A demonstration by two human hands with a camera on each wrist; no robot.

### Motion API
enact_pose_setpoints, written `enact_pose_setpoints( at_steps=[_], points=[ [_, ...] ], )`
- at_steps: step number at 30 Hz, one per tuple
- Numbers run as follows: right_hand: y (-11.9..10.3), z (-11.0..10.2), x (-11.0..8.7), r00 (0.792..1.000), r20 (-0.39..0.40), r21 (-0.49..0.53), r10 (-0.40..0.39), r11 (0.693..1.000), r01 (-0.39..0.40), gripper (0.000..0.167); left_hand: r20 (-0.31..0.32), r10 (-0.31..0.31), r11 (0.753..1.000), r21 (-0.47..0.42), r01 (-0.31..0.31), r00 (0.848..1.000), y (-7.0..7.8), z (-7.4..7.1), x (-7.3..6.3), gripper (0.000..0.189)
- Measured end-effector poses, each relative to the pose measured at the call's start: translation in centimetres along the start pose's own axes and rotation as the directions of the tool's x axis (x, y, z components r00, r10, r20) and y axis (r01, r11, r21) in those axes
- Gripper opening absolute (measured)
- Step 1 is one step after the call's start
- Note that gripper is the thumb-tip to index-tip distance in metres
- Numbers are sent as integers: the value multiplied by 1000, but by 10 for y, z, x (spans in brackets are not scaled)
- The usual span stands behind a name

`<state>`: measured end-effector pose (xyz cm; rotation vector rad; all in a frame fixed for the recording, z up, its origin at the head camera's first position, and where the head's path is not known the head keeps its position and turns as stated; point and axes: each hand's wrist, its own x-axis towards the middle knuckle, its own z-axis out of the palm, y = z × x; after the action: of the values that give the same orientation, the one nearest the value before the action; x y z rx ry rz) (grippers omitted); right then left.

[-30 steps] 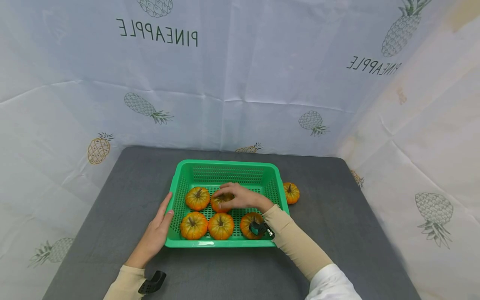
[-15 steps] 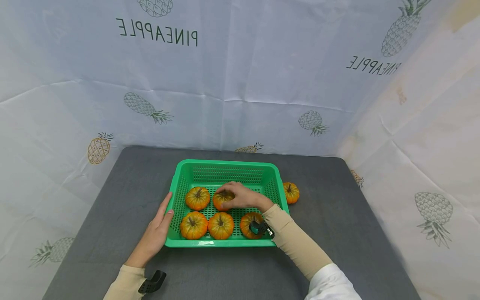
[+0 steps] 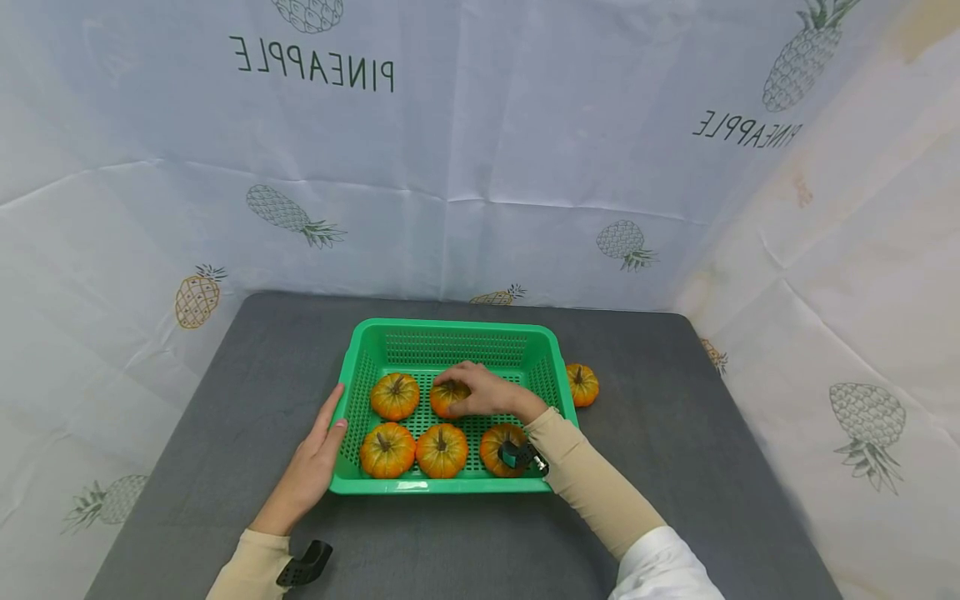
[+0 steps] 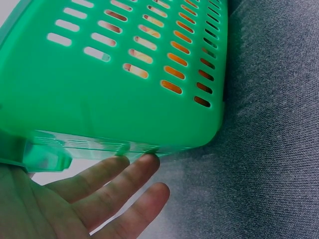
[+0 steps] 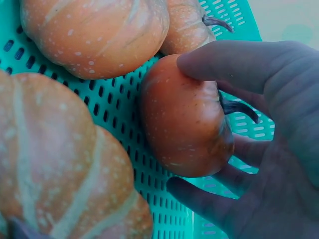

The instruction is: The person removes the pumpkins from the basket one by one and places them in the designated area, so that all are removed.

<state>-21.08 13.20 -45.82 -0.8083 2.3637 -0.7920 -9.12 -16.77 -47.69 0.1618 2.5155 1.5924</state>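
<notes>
A small orange pumpkin [image 5: 187,117] with a dark stem sits in the green plastic basket [image 3: 450,487]. My right hand [image 3: 483,393] grips this pumpkin from above, thumb on one side and fingers curled round the other in the right wrist view. At the basket's left end, my left hand [image 3: 315,454] rests against the rim and outer wall. Its fingers [image 4: 124,184] are nearly straight along the wall in the left wrist view, while the thumb is hidden there. Another pumpkin [image 3: 395,396] lies to the left of the gripped one, and a pumpkin [image 3: 442,451] lies in front of it.
Also in the basket are a front-left pumpkin [image 3: 387,451] and a front-right pumpkin [image 3: 498,442], partly behind the right wrist's camera. One pumpkin [image 3: 582,385] stands outside on the grey table [image 3: 645,400], beside the basket's right wall. Pineapple-print curtains [image 3: 525,167] enclose the table.
My right hand's fingers have closed in on the pumpkin, which has shifted slightly right and back, away from its left neighbour. The left hand and basket stay where they were.
</notes>
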Motion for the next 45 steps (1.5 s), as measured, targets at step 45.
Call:
enact_pose_setpoints(
  at_steps=[45],
  points=[
    [2, 2, -1, 998, 36, -45, 51, 998, -49, 58, 0, -3, 1000, 1, 3, 1000, 0, 0, -1, 58]
  ],
)
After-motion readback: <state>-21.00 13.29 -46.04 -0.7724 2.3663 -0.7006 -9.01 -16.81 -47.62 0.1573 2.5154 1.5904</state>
